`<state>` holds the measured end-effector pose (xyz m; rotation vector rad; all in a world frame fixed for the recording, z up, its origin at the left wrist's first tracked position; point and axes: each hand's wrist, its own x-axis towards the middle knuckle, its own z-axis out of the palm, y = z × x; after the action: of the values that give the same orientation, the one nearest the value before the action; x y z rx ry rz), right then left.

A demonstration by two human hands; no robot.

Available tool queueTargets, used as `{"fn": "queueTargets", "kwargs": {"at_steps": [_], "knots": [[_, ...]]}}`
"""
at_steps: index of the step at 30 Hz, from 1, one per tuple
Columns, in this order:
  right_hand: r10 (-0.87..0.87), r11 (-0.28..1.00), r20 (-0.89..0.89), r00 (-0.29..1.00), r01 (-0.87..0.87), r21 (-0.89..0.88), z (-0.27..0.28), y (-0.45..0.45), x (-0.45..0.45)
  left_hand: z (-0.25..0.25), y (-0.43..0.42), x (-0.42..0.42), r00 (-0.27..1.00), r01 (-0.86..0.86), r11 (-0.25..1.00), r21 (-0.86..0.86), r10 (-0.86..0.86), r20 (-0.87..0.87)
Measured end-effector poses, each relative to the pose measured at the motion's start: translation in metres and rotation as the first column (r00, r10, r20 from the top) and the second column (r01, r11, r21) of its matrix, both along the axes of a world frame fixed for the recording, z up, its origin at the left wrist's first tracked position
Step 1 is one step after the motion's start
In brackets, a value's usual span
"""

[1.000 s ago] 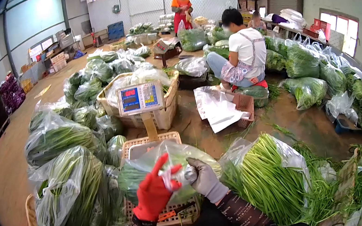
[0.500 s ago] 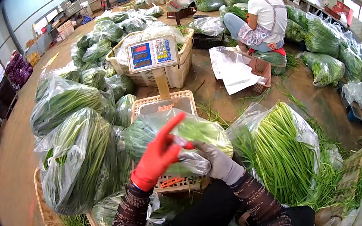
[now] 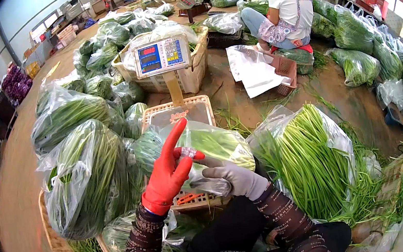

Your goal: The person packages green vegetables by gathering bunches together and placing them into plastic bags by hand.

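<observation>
A clear plastic bag of leafy green stalks lies crosswise in front of me, at the near side of the scale platform. My left hand, in a red glove, has its index finger raised. Its other fingers pinch a shiny, bunched piece of clear plastic, which looks like part of this bag. My right hand, in a grey glove, is closed round gathered plastic at the bag's near side. An orange-handled tool lies on the crate below.
A scale display stands ahead on its post. Filled vegetable bags crowd the left. An open bag of long green stems stands at right. Beyond, a person sits beside a brown crate.
My left index finger has swung from pointing up and right to nearly upright, and the left thumb now shows apart from it. My right hand stays at the bag. The view has shifted slightly.
</observation>
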<state>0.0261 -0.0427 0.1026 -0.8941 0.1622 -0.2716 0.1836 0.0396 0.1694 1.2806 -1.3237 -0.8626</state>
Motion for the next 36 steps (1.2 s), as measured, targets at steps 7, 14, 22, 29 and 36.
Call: {"fn": "queueTargets", "kwargs": {"at_steps": [7, 14, 22, 29, 36], "knots": [[-0.019, 0.986, -0.006, 1.000, 0.020, 0.165, -0.005, -0.007, -0.008, -0.010, -0.011, 0.025, 0.957, -0.130, 0.989, 0.073, 0.145, -0.252], [-0.183, 0.859, 0.372, 0.910, -0.036, 0.511, -0.016, -0.005, 0.003, 0.009, 0.015, -0.012, 0.901, 0.202, 0.975, 0.090, -0.221, 0.372], [-0.345, 0.845, 0.293, 0.891, 0.159, 0.511, 0.003, 0.001, 0.008, -0.069, -0.001, 0.011, 0.633, 0.251, 0.948, 0.198, -0.006, -0.774], [-0.366, 0.895, 0.187, 0.912, 0.289, 0.341, -0.015, -0.004, 0.006, -0.077, -0.021, 0.012, 0.894, 0.385, 0.893, 0.234, -0.297, -0.335], [-0.379, 0.893, 0.120, 0.918, 0.328, 0.309, -0.023, -0.003, 0.005, -0.100, -0.025, 0.014, 0.811, 0.102, 0.976, -0.191, 0.030, 0.584]]}}
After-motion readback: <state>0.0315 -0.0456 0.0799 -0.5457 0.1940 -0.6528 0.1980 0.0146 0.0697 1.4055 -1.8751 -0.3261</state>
